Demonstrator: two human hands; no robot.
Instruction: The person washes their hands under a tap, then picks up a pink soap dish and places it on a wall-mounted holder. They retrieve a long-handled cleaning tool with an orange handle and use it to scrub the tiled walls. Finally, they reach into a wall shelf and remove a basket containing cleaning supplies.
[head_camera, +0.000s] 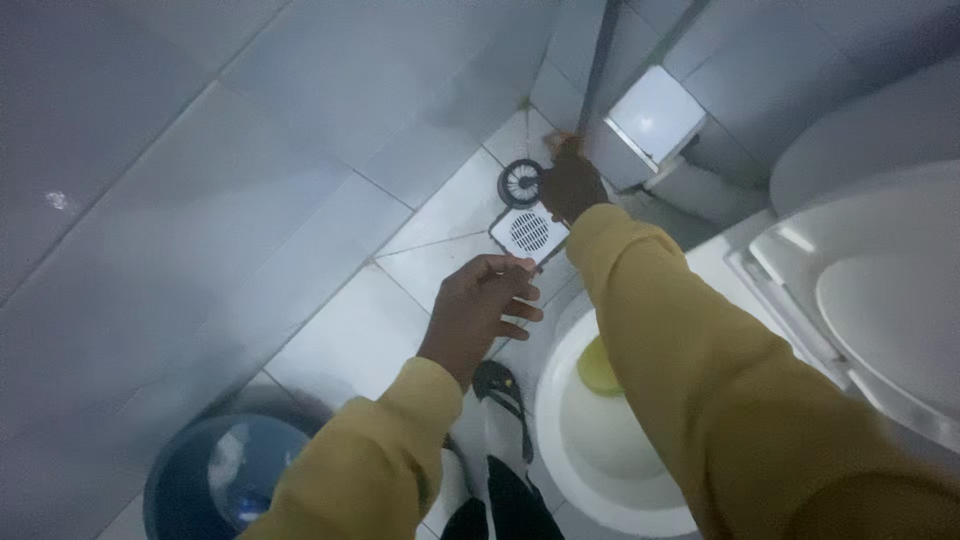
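Head view: the right hand (572, 185) is reaching down to the floor just beyond the square drain cover (529, 232) — fingers hidden behind the knuckles, so I cannot tell their grip. The round strainer insert (519, 182) is lying just beside the cover, touching the hand's left edge. The left hand (480, 305) is hovering on the near side of the cover, fingers loosely curled, holding nothing. The toilet bowl (570, 440) is sitting near the cover, a yellow sponge (597, 368) inside.
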